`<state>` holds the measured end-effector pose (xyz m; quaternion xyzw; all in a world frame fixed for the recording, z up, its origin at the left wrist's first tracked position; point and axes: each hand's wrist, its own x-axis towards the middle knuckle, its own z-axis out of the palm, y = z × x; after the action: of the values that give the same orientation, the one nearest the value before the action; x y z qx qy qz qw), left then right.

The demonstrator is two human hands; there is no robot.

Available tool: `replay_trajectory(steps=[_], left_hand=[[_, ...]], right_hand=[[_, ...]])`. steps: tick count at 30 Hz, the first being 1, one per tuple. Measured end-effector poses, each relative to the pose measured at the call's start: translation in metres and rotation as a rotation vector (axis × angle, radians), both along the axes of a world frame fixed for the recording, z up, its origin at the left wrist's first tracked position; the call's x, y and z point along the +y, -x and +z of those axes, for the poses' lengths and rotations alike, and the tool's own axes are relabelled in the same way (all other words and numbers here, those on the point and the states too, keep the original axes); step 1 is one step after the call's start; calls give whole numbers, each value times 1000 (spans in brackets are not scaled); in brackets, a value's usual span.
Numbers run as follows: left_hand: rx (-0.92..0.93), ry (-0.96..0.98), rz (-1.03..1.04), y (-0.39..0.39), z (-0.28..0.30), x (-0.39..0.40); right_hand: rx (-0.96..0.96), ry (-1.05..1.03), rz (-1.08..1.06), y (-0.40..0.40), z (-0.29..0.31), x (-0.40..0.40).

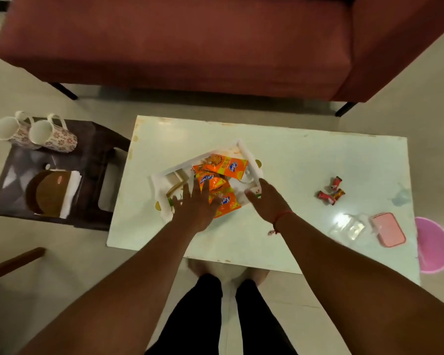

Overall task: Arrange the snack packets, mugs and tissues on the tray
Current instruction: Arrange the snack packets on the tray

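Observation:
A white tray (249, 156) lies askew on the pale table (305, 160) and holds three orange snack packets (227, 166). My left hand (195, 203) lies flat with spread fingers over the near packets and the tray's near left part. My right hand (265, 198) is at the tray's right near corner, thumb on the rim; whether it grips the rim is unclear. Two floral mugs (53, 135) stand on a dark stool (92, 139) to the left, with a stack of white tissues (71, 193) beside brown plates (49, 196).
Small red candy wrappers (331, 192) lie on the table's right side, with a clear packet (349, 226) and a pink box (388, 229) near the right front corner. A pink basin (433, 244) sits on the floor. A red sofa (190, 42) stands beyond the table.

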<state>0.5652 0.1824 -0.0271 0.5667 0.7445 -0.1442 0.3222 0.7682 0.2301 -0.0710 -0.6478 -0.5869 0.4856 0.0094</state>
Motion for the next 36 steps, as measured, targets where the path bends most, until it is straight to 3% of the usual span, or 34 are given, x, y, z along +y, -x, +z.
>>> replay_trajectory(steps=[5, 8, 10, 12, 16, 20, 26, 34, 36], left_hand=[[-11, -193, -9, 13, -62, 55], [-15, -212, -27, 20, -92, 79], [-5, -174, -84, 23, -106, 86], [-2, -153, -160, 25, -118, 89], [-54, -210, -148, 20, -133, 91], [-121, -221, -126, 6, -137, 97], [-161, -156, -172, -7, -144, 110], [-136, -135, -276, -14, -148, 120], [-152, -211, -261, -12, -146, 119]], right_hand=[[73, 111, -303, 27, -54, 47], [336, 332, -638, 41, -84, 67], [435, 430, -737, 46, -95, 76], [396, 339, -665, 51, -103, 88], [139, -60, -452, 52, -103, 107], [43, -246, -292, 45, -91, 129], [-30, -409, -245, 35, -97, 142], [-52, -355, -293, 30, -109, 142], [-89, -412, -282, 30, -108, 137]])
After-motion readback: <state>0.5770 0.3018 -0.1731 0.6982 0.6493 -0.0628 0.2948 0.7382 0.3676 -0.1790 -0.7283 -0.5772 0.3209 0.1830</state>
